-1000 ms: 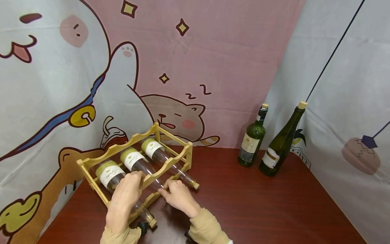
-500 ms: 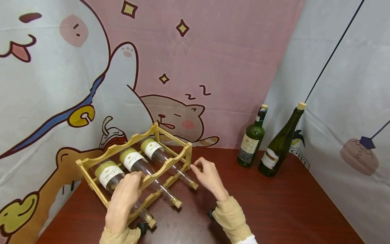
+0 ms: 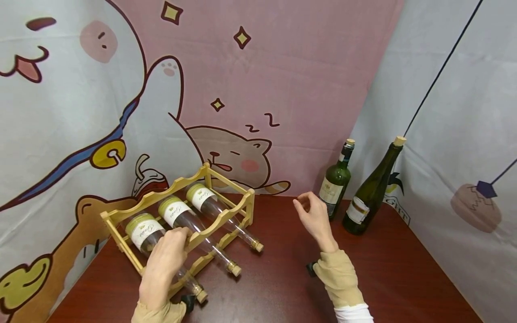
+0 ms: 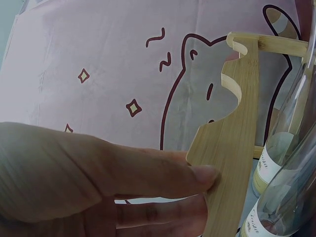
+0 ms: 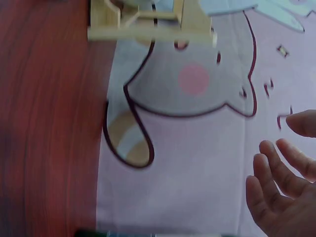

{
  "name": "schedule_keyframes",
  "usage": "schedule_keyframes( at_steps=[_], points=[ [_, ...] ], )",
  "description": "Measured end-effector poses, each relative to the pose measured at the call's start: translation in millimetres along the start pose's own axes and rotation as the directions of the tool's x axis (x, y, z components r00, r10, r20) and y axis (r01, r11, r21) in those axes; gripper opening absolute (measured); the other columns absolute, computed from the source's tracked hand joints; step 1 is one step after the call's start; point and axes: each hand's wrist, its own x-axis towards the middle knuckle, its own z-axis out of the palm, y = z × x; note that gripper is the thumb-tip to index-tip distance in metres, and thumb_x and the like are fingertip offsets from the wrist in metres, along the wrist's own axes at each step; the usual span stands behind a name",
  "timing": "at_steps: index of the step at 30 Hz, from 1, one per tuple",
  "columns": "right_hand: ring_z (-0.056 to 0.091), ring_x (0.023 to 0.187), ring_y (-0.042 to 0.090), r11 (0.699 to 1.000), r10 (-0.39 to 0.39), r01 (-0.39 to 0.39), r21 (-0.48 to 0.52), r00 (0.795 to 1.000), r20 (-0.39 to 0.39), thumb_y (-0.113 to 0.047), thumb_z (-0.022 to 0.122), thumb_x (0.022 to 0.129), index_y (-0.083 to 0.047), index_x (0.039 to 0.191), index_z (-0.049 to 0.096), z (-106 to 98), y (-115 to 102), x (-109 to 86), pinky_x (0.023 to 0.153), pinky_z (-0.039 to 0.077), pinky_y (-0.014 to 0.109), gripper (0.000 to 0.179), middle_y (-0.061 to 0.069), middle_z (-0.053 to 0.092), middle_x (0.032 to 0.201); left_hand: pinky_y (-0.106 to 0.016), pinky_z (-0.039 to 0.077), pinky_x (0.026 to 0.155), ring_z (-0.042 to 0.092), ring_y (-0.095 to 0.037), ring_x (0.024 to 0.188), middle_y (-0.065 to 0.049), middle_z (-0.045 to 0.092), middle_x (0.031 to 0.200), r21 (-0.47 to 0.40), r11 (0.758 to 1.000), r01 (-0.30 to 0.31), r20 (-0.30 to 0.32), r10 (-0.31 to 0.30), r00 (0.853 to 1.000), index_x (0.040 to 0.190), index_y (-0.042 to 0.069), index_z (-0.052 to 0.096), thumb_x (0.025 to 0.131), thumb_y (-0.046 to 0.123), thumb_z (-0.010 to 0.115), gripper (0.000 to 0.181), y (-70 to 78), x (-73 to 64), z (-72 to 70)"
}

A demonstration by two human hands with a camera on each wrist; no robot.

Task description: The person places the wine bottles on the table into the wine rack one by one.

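A patterned backdrop closes off the scene behind the tabletop; on the tabletop's left half stands the wooden rack, set at a slant, its front turned towards the person, presumably for easy reach. Three clear bottles lie side by side in the rack, apparently in its lower tier; their necks run under the upper front rail and jut out at the front, and the scalloped edges likely serve to keep such round bodies from rolling. Two green bottles stand on their bases near the back right, well apart from the rack, perhaps to leave working space between. The left hand holds the front rail, thumb on one face and fingers round the other, probably to steady the rack; the right hand has nothing in it, fingers loosely bent, thumb well parted from them, and hangs just beside the shorter green bottle, with no contact that can be made out. Smallest are the corks, plugging every neck.
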Motion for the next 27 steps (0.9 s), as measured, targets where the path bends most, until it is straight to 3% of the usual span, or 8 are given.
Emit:
schedule_keyframes(
  at_steps=[8, 11, 16, 20, 27],
  points=[
    [0.062, 0.08, 0.028, 0.998, 0.024, -0.031, -0.055, 0.993, -0.115, -0.014, 0.066, 0.087, 0.0, 0.101, 0.061, -34.6, 30.6, 13.9, 0.069, 0.051, 0.04, 0.02, 0.015, 0.065, 0.092, -0.04, 0.045, 0.053, 0.063, -0.026, 0.066, -0.009, 0.064, 0.075, -0.009, 1.0, 0.018, 0.015, -0.018, 1.0, 0.08, 0.005, 0.062, 0.074, -0.006, 0.069, 0.015, -1.4, 0.0, -0.6],
    [0.06, 0.081, 0.031, 0.997, 0.021, -0.034, -0.069, 0.982, -0.187, -0.012, 0.066, 0.086, 0.003, 0.103, 0.06, -47.3, 41.4, 18.9, 0.069, 0.047, 0.034, 0.023, 0.018, 0.063, 0.095, -0.04, 0.045, 0.053, 0.063, -0.026, 0.066, -0.009, 0.064, 0.075, -0.01, 1.0, 0.017, 0.017, -0.017, 1.0, 0.08, 0.005, 0.062, 0.074, -0.007, 0.068, 0.015, -1.6, -0.1, -0.7],
    [0.056, 0.088, 0.034, 0.993, 0.064, -0.09, -0.074, 0.953, -0.297, -0.011, 0.064, 0.087, 0.004, 0.108, 0.058, -68.5, 56.0, 25.8, 0.074, 0.04, 0.026, 0.027, 0.022, 0.057, 0.1, -0.039, 0.044, 0.052, 0.062, -0.025, 0.064, -0.008, 0.062, 0.073, -0.002, 1.0, -0.006, 0.004, 0.006, 1.0, 0.077, 0.005, 0.06, 0.073, -0.008, 0.067, 0.015, -1.0, -0.2, -0.3],
    [0.054, 0.094, 0.036, 0.99, 0.101, -0.13, -0.057, 0.927, -0.361, -0.012, 0.063, 0.087, 0.005, 0.111, 0.057, -84.2, 64.1, 31.0, 0.079, 0.041, 0.032, 0.03, 0.023, 0.053, 0.106, -0.038, 0.043, 0.051, 0.06, -0.024, 0.062, -0.007, 0.06, 0.071, 0.004, 1.0, -0.016, -0.004, 0.016, 1.0, 0.075, 0.005, 0.059, 0.073, -0.01, 0.065, 0.016, -0.8, -0.1, 0.0],
    [0.049, 0.098, 0.031, 0.981, 0.151, -0.189, -0.038, 0.877, -0.456, -0.013, 0.061, 0.088, 0.005, 0.118, 0.05, -104.9, 75.2, 39.8, 0.083, 0.035, 0.028, 0.037, 0.023, 0.046, 0.115, -0.038, 0.043, 0.051, 0.061, -0.024, 0.063, -0.008, 0.061, 0.072, 0.002, 1.0, -0.012, 0.0, 0.012, 1.0, 0.075, 0.005, 0.059, 0.073, -0.009, 0.066, 0.016, -1.1, -0.1, 0.1]
  ],
)
